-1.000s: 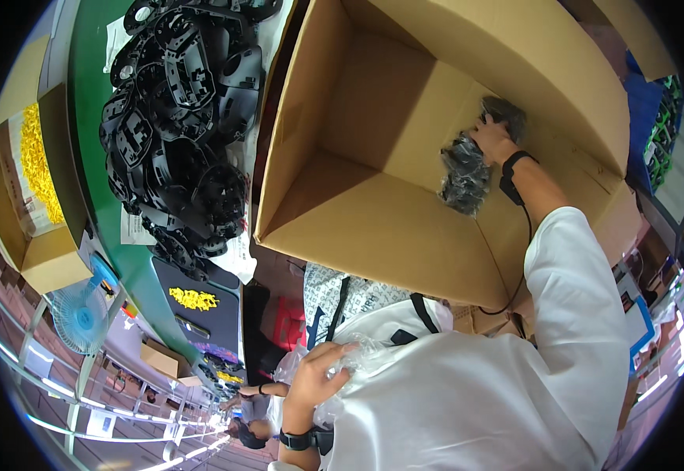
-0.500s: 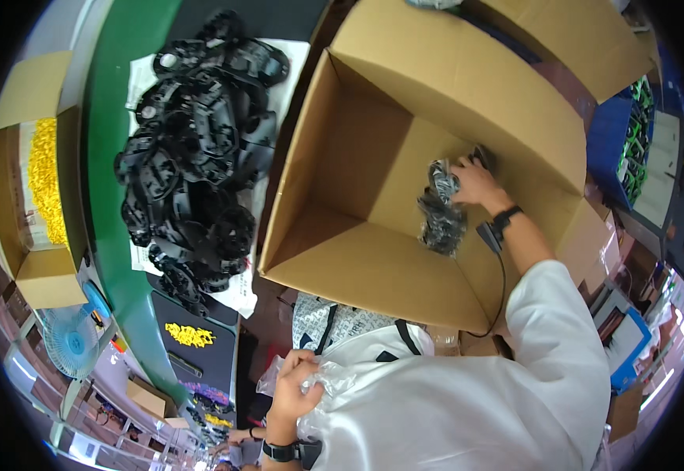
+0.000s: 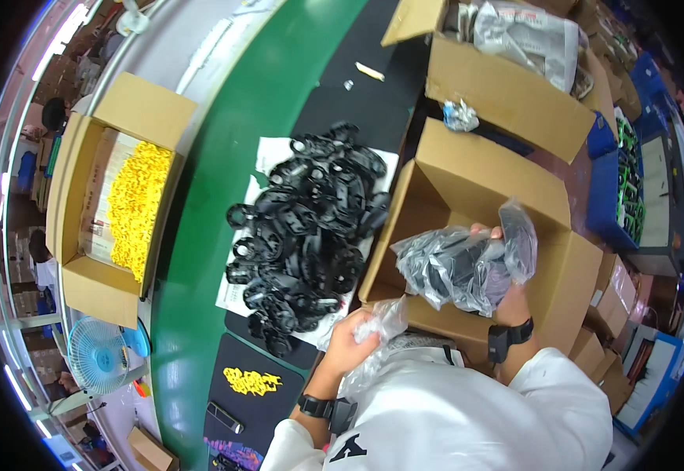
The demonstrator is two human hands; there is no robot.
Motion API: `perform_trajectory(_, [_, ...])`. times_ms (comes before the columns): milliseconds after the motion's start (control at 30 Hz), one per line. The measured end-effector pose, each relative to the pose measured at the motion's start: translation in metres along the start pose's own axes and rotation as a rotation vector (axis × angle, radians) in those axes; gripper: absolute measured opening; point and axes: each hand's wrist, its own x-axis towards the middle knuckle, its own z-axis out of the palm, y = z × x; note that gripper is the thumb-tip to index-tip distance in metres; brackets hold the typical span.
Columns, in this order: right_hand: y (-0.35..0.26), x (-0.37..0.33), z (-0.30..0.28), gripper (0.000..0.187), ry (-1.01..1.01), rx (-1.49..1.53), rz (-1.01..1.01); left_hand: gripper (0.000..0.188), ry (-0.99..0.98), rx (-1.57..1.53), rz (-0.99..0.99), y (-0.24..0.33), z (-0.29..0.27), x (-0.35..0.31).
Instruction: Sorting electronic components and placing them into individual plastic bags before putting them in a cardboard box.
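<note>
My right hand (image 3: 512, 304) is closed on clear plastic bags of black parts (image 3: 452, 267), held above the open cardboard box (image 3: 550, 314). The bags hide most of that hand; a few fingertips show between them. Near the box's front left corner, my left hand (image 3: 348, 345) grips a crumpled clear plastic bag (image 3: 390, 319) that looks empty. Left of the box, a heap of loose black plastic parts (image 3: 302, 228) lies on a white sheet (image 3: 232, 294) on the dark-topped bench.
Yellow pieces (image 3: 251, 381) and a dark oblong object (image 3: 225, 418) lie on a black mat. Farther left stand a box of yellow pieces (image 3: 134, 212) and a blue fan (image 3: 100, 357). Another open box (image 3: 507, 86) stands beyond, and a blue bin (image 3: 609, 196) at right.
My right hand has come up from the box's bottom, lifting the bagged black parts. My left hand still holds the crumpled bag, now nearer the box. The whole view has shifted.
</note>
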Motion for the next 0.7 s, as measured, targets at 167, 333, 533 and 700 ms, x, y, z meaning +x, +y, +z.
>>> perform_trajectory(167, [0.043,0.017,0.094,0.051,-0.158,0.096,-0.008,0.025,0.162,-0.154,0.035,0.003,-0.053,0.016])
perform_trajectory(333, [0.098,0.035,0.132,0.064,-0.219,0.073,0.186,0.049,0.276,-0.581,0.234,-0.009,-0.102,0.019])
perform_trajectory(533, [0.165,0.053,0.143,0.08,-0.164,0.075,0.319,0.034,0.369,-0.562,0.097,-0.054,-0.154,0.001])
perform_trajectory(700, [0.184,0.069,0.142,0.071,-0.097,0.086,0.561,0.029,0.543,0.267,0.168,-0.035,-0.195,-0.006])
